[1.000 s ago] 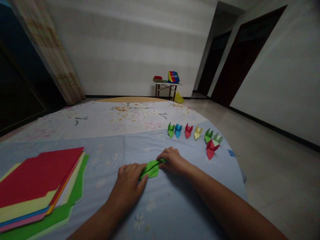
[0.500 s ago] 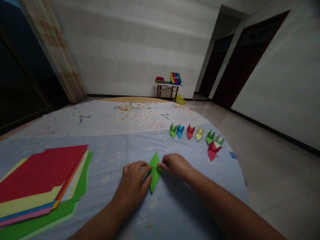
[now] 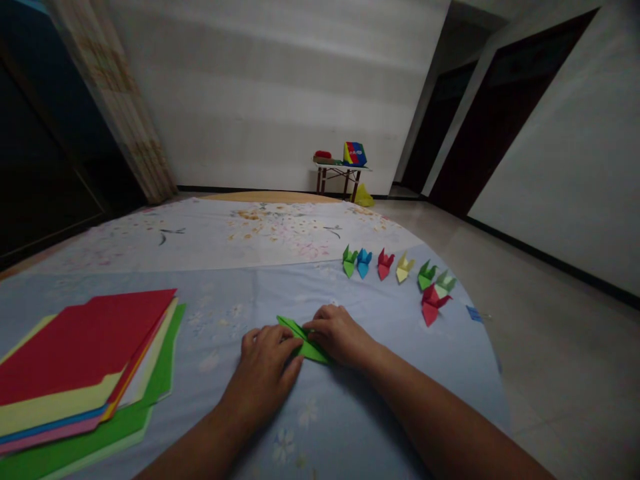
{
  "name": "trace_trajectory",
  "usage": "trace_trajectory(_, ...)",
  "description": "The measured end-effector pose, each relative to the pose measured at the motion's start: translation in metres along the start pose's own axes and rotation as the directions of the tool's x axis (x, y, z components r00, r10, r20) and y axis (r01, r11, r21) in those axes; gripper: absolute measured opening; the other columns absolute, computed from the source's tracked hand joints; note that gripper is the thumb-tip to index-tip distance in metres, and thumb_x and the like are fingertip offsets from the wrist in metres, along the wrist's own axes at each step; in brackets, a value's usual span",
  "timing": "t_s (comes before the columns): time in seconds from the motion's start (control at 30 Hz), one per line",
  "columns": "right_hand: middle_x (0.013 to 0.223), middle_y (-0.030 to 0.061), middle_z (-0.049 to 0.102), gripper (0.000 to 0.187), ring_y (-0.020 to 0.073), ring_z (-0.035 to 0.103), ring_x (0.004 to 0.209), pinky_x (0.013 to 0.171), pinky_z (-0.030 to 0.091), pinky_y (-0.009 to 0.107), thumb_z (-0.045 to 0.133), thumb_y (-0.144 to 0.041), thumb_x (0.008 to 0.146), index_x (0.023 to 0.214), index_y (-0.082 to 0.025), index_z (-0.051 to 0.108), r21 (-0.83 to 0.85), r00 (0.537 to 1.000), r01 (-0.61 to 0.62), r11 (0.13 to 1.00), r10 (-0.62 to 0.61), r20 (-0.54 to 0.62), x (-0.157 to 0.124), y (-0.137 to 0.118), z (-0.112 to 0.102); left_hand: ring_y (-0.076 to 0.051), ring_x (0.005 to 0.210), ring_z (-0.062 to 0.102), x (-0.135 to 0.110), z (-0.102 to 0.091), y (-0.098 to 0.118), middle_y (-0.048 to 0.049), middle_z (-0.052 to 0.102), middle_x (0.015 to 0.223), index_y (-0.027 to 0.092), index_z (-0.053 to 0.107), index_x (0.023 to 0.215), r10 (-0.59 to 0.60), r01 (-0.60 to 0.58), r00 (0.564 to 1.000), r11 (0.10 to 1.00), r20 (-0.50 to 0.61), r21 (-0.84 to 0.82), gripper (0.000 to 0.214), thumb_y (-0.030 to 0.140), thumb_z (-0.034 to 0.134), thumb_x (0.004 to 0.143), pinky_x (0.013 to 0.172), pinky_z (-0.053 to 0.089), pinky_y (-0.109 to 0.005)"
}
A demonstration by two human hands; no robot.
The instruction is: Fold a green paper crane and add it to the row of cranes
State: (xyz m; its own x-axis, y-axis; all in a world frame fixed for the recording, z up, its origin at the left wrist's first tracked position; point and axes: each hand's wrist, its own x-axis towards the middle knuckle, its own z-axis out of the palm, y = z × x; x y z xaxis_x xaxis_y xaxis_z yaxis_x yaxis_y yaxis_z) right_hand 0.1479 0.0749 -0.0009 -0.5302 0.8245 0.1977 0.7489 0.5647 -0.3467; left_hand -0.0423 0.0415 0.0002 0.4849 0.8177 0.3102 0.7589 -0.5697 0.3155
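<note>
A folded piece of green origami paper point(image 3: 314, 352), long and pointed at both ends, lies slantwise on the blue tablecloth between my hands. My left hand point(image 3: 270, 357) grips its left side between thumb and fingers. From the other side, my right hand point(image 3: 337, 333) has its fingers closed over the upper right part of the paper. Both hands hide portions of the folds. Beyond them, toward the right edge of the table, stand several folded paper cranes, among them a blue one point(image 3: 364, 263), a yellow one point(image 3: 405, 268) and a red one point(image 3: 432, 305).
A stack of coloured paper sheets, red on top point(image 3: 95, 343), lies at the left. A blue clip point(image 3: 474, 313) sits at the table's right edge. The round table wears a floral cloth point(image 3: 210, 233). A small side table point(image 3: 343, 167) stands by the far wall.
The green paper has turned from nearly upright in view to a slant running from upper left to lower right. My right hand has shifted slightly left, over the paper.
</note>
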Motion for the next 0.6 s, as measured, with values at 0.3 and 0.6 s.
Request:
trace_trajectory(0.3, 0.112, 0.0077, 0.057, 0.044, 0.0216, 0.046, 0.102, 0.086, 0.028, 0.036, 0.063, -0.046, 0.076, 0.114, -0.025, 0.058, 0.068, 0.992, 0.096, 0.993, -0.101, 0.079, -0.017, -0.002, -0.012, -0.022, 0.099, 0.052, 0.003, -0.001, -0.019, -0.0031, 0.062, 0.102, 0.022, 0.055, 0.096, 0.008, -0.001, 0.996, 0.997, 0.084, -0.075, 0.02, 0.029, 0.059, 0.077, 0.09, 0.03, -0.041)
trace_trajectory(0.6, 0.114, 0.0052, 0.058, 0.026, 0.0216, 0.041, 0.105, 0.085, 0.026, 0.036, 0.054, -0.03, 0.086, 0.111, -0.031, 0.06, -0.004, 0.998, 0.051, 0.999, -0.05, 0.043, -0.012, 0.009, -0.007, -0.021, 0.097, 0.053, 0.007, 0.002, -0.016, -0.002, 0.062, 0.101, 0.026, 0.061, 0.098, 0.042, -0.041, 0.998, 0.999, 0.053, -0.024, 0.017, 0.028, 0.053, 0.082, 0.088, 0.029, -0.041)
